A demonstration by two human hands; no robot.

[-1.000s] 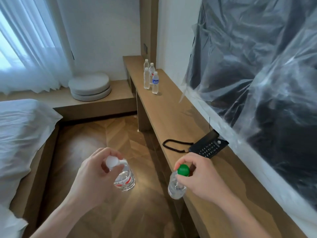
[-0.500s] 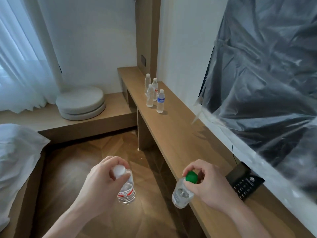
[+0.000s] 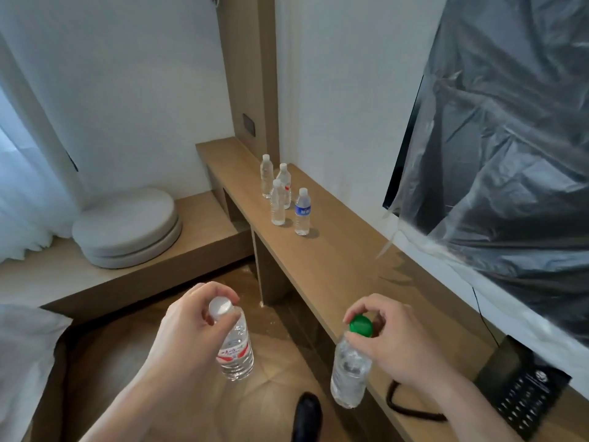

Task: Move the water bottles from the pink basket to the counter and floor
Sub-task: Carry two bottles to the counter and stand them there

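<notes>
Bottles being carried nearer the counter (image 3: 334,250): white-capped bottle (image 3: 234,341) pinched by left hand (image 3: 188,333), green-capped bottle (image 3: 350,366) by right hand (image 3: 395,341); four bottles (image 3: 283,196) already standing ahead.

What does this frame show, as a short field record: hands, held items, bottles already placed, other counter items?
left hand: left hand grips white-capped bottle by the neck
right hand: right hand grips green-capped bottle by the neck
placed bottles: four upright on the counter, including a blue-label bottle
other counter items: black telephone near the right hand
pink basket: not in view
</notes>
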